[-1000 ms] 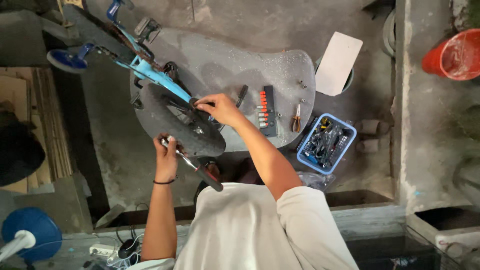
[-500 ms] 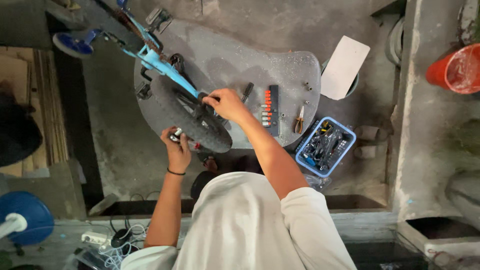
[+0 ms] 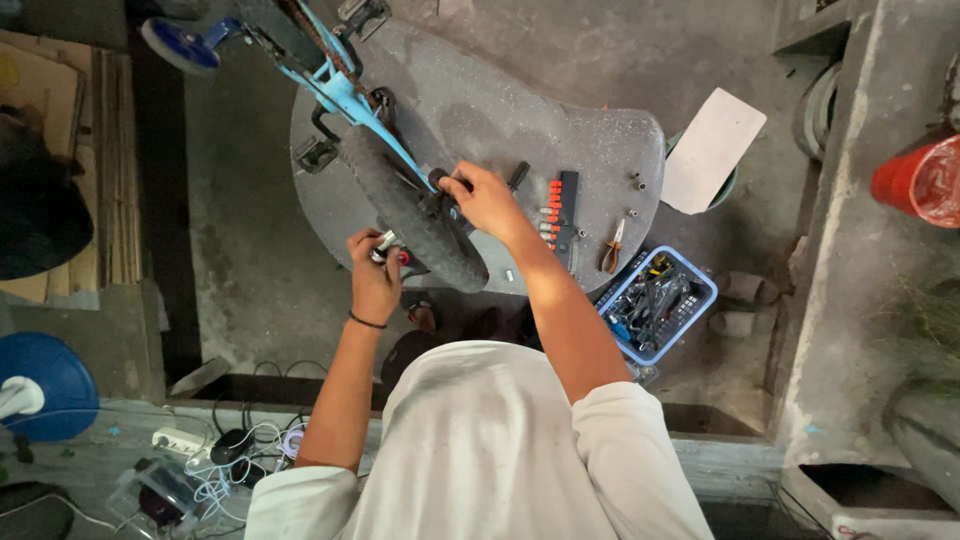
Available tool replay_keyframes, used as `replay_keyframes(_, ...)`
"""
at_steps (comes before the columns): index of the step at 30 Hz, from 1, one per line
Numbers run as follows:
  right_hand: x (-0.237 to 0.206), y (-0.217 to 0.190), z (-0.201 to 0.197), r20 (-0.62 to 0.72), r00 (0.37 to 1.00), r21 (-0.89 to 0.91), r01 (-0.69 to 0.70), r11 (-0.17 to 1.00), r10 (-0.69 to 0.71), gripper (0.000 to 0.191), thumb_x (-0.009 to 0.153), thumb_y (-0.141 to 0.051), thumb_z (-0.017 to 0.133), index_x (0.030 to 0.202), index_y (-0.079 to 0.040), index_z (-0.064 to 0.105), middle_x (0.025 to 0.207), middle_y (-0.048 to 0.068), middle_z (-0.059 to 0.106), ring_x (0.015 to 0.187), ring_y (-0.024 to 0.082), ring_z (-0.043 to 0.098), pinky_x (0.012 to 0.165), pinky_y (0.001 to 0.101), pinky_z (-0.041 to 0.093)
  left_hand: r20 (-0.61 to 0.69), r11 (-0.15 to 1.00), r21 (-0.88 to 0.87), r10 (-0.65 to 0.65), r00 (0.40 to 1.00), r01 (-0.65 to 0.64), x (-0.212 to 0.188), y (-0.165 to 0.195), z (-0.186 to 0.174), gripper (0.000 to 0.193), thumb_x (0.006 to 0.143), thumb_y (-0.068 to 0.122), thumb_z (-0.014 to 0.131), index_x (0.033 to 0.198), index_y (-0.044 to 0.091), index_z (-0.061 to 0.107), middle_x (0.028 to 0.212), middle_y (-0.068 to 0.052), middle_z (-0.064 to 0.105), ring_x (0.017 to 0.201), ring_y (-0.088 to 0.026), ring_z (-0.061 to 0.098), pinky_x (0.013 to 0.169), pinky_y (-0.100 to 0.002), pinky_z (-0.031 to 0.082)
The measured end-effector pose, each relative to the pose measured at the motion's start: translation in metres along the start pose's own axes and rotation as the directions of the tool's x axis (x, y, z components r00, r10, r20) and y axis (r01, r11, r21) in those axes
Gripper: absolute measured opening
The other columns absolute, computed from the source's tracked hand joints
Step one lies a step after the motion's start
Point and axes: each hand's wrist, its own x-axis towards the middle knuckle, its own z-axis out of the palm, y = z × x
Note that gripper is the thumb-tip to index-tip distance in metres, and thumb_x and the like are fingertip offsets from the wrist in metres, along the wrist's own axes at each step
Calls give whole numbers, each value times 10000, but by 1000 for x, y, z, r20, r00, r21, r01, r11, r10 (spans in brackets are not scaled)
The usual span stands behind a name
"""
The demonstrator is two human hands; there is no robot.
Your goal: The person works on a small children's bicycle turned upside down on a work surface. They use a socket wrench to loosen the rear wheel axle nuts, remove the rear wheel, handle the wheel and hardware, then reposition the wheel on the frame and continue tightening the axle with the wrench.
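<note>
A small light-blue bicycle lies upside down on a grey stone slab, its black wheel toward me. My right hand grips the wheel hub at the fork end. My left hand is closed on a tool with a red-and-silver handle at the near side of the wheel. A black band circles my left wrist.
A red-and-black socket set and pliers lie on the slab. A blue basket of tools sits on the floor to the right. A white board, a red bucket, a blue fan and cables surround the spot.
The view has shifted, so the bicycle sits higher and further left in frame. My left hand rose closer to the wheel with the tool; my right hand stays at the hub.
</note>
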Motion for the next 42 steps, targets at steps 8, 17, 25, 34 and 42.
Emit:
replay_keyframes(8,-3,-3,1,-6,999,14,-37,999,37,293,969,-340,684,968,-48,653,736,157,649,652,271,589,637,399,488,4,845,-295,-465,885,446,-2,13,5,307,1139,256,454,1361,47,415,895,-63,573,699,-126,558,631,-280,480)
replay_keyframes(17,-1,-1,4,-12,1000,-37,-15,999,15,308,983,-353,658,964,-47,634,772,183,660,680,323,609,665,430,491,240,520,-344,-757,608,782,24,-2,-8,280,1094,312,530,1201,53,517,746,-40,547,518,-123,515,442,-296,432)
replay_keyframes(25,0,-3,4,16,1000,-71,4,997,-3,290,1019,-345,608,1011,-56,580,855,211,676,805,413,649,715,482,496,45,880,-264,-396,917,394,-3,10,6,299,1085,139,555,1287,28,363,942,-89,531,640,-133,533,566,-276,449)
replay_keyframes(34,0,-9,0,43,998,-133,-45,990,51,300,1016,-358,601,1010,-60,574,845,215,663,778,401,636,703,472,492,-47,997,58,43,998,-40,-2,-17,9,371,958,-27,696,1213,35,432,1243,-237,507,1095,-368,590,954,-403,509)
replay_keyframes(42,2,-5,-2,49,999,-118,-6,993,12,300,1002,-363,622,997,-63,612,801,202,661,727,385,632,679,463,489,-61,998,-65,20,998,-24,-5,-13,8,365,1031,19,586,1317,14,360,1228,-207,495,1018,-310,572,906,-416,496)
